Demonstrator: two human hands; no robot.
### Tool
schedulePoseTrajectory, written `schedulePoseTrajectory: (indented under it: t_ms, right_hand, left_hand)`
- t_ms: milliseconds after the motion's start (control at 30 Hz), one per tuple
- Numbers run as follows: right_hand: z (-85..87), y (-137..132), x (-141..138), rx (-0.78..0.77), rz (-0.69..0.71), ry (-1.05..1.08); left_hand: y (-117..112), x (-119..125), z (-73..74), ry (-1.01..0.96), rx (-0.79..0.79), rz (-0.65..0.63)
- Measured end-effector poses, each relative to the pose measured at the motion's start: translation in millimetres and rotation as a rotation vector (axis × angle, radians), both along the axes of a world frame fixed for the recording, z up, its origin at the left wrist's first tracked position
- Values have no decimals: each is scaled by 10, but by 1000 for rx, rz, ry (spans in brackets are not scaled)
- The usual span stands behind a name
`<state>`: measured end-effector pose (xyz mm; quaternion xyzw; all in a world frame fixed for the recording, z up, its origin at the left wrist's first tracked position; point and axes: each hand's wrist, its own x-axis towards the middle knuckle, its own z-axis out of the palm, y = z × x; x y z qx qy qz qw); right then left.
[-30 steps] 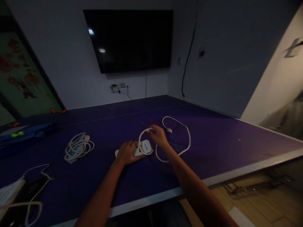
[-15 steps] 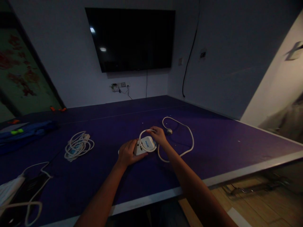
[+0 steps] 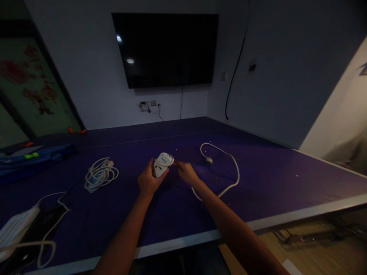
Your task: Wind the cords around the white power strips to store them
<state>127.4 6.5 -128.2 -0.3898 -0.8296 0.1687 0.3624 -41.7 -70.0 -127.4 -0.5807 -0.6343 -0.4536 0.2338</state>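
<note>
My left hand grips a white power strip with dark socket holes and blue lettering, its near end tipped toward me. A turn of its white cord lies around the strip's far end. At the right side of that end, my right hand pinches the power cord between thumb and fingers. From there the cord runs under my right forearm and loops out over the purple table. Its plug lies on the tabletop to the right of my right hand.
A coiled white cable rests on the purple table left of my hands. Nearer left are another white power strip and a black object. Blue cloth lies at the far left. A television hangs on the wall.
My left hand has tilted the power strip more upright and shifted left. The wide cord loop over its end is now drawn closer around it, and my right hand has moved down slightly.
</note>
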Motion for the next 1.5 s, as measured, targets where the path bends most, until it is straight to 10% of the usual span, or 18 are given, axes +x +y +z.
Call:
schedulePoseTrajectory:
  t_ms: [600,833,1500]
  right_hand:
    - [119,-308,-149,0,-27,-281]
    - [-62,-219,-106,-346,66,-145]
    - [287,-518,-110,289,41,-653]
  left_hand:
    - [63,-84,22,95,-252,175]
    - [72,-291,59,57,-324,299]
    - [108,-397,23,205,-473,301]
